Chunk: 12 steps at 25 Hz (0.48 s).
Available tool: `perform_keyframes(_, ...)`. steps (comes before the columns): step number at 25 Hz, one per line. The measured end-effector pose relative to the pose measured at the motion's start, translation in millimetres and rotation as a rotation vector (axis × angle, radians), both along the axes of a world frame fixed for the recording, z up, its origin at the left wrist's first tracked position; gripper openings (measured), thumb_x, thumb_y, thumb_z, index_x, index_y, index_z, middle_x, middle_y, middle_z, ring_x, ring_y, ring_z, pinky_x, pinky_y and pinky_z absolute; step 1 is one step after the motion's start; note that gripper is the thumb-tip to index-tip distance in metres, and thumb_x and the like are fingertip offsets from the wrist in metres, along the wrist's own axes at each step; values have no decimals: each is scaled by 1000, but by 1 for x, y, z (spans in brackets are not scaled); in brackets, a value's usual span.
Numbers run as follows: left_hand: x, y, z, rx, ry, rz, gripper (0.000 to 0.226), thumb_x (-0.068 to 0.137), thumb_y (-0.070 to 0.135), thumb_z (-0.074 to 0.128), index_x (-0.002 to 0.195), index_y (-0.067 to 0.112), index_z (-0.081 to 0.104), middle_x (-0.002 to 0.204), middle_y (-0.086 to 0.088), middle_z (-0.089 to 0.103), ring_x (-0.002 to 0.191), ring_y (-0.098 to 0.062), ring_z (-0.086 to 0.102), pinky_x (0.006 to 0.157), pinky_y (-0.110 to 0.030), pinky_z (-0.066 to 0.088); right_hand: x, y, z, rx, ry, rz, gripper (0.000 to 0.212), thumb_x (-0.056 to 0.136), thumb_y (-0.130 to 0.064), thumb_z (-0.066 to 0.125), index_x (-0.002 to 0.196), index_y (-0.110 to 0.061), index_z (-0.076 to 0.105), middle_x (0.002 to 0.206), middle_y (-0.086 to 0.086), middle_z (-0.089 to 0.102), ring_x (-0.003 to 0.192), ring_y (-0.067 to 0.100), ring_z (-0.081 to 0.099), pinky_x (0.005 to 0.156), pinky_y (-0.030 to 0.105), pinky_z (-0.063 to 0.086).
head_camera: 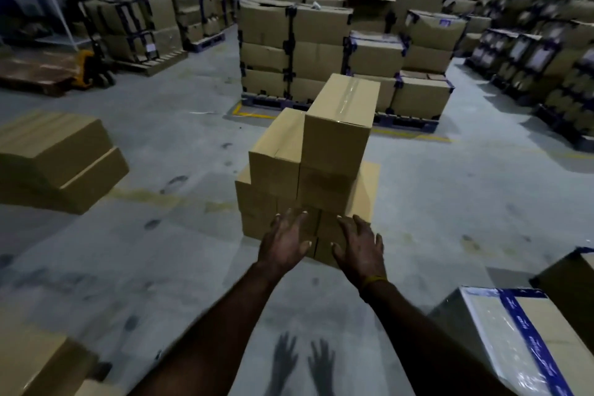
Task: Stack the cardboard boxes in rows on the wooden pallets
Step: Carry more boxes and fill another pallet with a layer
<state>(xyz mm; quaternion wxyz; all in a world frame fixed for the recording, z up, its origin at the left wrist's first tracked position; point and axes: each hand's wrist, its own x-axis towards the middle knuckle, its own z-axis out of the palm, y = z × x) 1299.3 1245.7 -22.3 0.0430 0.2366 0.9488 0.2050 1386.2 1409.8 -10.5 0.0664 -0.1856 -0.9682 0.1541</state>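
Hands, left hand [284,243] and right hand [360,247], fingers spread and holding nothing, reach toward near box stack [308,177]; best grip probably opposite sides, lifting level.

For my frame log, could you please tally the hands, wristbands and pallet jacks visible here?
Hands: 2, the left hand and the right hand
yellow wristband: 1
yellow pallet jack: 1
Total: 4

A stack of boxes [308,177] is standing mid-floor [160,267], with palletised boxes [321,48] sitting behind it, a box pile [54,157] lying left, and a taped box [520,337] sitting near-right.
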Motion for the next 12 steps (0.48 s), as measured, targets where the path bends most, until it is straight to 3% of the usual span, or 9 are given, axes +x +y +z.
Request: perform_keyframes(12,-216,139,27,33,32,-12,71,93,45,58,154,35,22,163,-6,17,149,-29,19,116,-44,32,-214,144,18,-11,106,-59,59,97,-48,47,152,-33,29,160,7,21,148,26,18,120,54,14)
